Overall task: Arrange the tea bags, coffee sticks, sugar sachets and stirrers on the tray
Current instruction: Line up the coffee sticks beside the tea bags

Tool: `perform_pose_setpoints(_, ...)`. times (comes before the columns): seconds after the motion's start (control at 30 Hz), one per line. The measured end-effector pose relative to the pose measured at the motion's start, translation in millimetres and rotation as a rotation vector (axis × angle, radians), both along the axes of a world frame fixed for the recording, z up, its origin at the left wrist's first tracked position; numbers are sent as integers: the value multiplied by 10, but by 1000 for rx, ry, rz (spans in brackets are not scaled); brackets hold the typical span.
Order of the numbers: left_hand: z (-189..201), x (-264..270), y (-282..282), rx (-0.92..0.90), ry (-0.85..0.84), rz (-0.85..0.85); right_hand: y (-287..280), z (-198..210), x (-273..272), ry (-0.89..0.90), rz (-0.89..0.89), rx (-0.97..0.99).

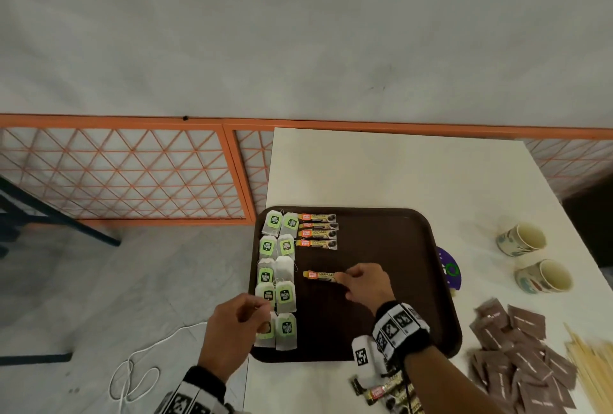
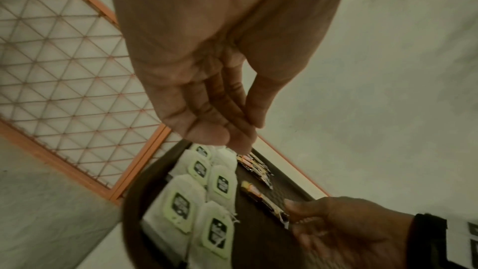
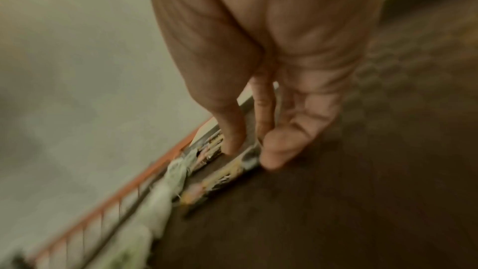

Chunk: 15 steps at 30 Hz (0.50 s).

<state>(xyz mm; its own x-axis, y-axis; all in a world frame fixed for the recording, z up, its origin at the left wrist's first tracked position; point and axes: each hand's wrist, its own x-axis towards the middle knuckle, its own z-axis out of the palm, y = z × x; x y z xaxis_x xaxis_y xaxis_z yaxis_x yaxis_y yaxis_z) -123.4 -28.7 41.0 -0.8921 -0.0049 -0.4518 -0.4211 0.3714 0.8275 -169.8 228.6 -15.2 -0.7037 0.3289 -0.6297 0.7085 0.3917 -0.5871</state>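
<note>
- Step in hand: coffee sticks are going onto the tray; tea bags are already lying in 2 columns along the tray's left side, 4 coffee sticks are sitting in a stack of rows at the far end just right of the bags
- Right hand is pinching the right end of a 5th coffee stick between thumb and fingers, the stick lying roughly level, low over or on the tray floor, apart from the row of 4, near the tea bag columns
- In the left wrist view the same coffee stick is pointing away from the right hand; right wrist view is blurred, contact with the tray cannot be told
- Left hand is hovering over the lower tea bags, fingers loosely together, holding nothing that shows; the left hand grip is looking empty and relaxed
- Still off the tray: more coffee sticks on the worktop near the right wrist, brown sugar sachets in a heap, wooden stirrers at the right edge
- 2 paper cups are standing further right
- Next move likely calls for sliding this stick up under the 4th, parallel, ends flush, then letting go and reaching back for another
</note>
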Motion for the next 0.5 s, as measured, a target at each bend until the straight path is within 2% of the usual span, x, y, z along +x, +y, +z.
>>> perform_pose_setpoints(0.07,-61,9,-104,-29,-20,-14,20,36,-55,56,180,344)
perform_pose_setpoints(0.1,-85,7,-141,-37,-34,-22,-10,93,-98,116,224,399)
perform_pose_setpoints(0.27,-125,13,-223,-73,-63,-118,-235,187,-509,410,415,464)
perform_pose_setpoints(0.37,-131,12,-272,-104,-60,-159,-371,113,-771,380,581,515)
perform_pose_setpoints(0.5,-150,14,-360,-115,-67,-177,-440,-18,-845,288,689,571)
